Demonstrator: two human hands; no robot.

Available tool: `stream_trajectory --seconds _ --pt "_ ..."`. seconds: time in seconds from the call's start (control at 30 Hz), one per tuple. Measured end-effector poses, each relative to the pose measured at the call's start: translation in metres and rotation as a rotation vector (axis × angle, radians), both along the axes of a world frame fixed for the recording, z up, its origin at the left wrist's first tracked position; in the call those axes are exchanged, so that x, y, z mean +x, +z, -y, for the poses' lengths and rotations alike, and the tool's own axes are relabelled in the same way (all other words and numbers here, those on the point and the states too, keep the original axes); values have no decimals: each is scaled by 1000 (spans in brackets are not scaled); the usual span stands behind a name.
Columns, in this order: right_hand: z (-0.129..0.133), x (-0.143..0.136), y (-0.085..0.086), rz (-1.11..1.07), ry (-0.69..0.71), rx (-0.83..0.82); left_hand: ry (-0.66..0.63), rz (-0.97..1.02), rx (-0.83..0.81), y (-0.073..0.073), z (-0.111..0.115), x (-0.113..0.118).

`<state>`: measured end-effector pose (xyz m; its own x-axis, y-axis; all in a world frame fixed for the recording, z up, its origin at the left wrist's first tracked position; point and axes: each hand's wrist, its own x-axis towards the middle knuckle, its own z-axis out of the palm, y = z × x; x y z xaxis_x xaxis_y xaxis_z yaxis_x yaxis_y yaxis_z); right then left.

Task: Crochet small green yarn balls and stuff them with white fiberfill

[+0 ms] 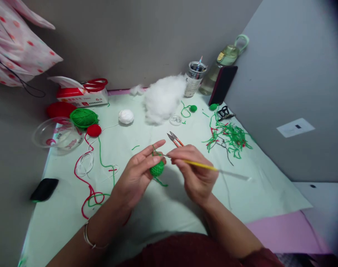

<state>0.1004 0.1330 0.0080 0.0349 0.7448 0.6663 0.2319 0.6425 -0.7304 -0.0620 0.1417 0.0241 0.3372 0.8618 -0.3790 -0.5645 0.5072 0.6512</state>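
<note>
The left hand (138, 168) pinches a green crocheted piece (157, 169), nearer than the white fluff (163, 99); the right hand (198, 178) grips a yellow-handled hook (201, 164). Already rounded, the piece seems unfinished, yarn (153, 148) over a finger; small green balls (193, 108) lie right of the fluff.

Pinching a small, rounded, green crocheted piece (157, 169) in the left hand (138, 170), letting a green tail (161, 182) dangle below that hand; gripping a yellow-handled hook (201, 164) in the right hand (199, 176), pointing its metal tip leftward at the piece's upper edge.
</note>
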Motion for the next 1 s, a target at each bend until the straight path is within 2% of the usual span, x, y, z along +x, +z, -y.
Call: stream_trajectory --seconds 0.1,0.17,0.27,0.33,0.37,0.47,0.57,0.63,0.7,0.8,0.9,1.0 --pt "-6 5 2 -257 82 -166 30 -31 73 -1 -2 -4" --pt "-6 3 1 -299 128 -223 88 -104 163 -3 1 -1" --pt "0 -5 -2 -48 22 -92 174 -163 213 -7 8 7" --pt "4 -7 -2 151 -75 39 129 -111 141 -8 9 10" --pt "5 -7 -1 179 -89 63 86 -77 94 -7 9 10" --pt "2 0 2 -18 -35 -40 40 -35 34 -3 3 6" --pt "-4 4 3 -297 56 -207 94 -96 110 -2 0 0" --pt "-6 2 3 -346 136 -269 77 -144 174 -3 1 -1" --pt "-7 -1 3 -316 188 -300 42 -172 213 -7 3 0" --pt "-4 -5 3 -242 159 -288 60 -185 220 -11 6 4" --pt "1 -6 1 17 42 -100 125 -152 170 -12 6 8" --pt "2 -4 1 270 -46 86 72 -52 54 -10 3 8"
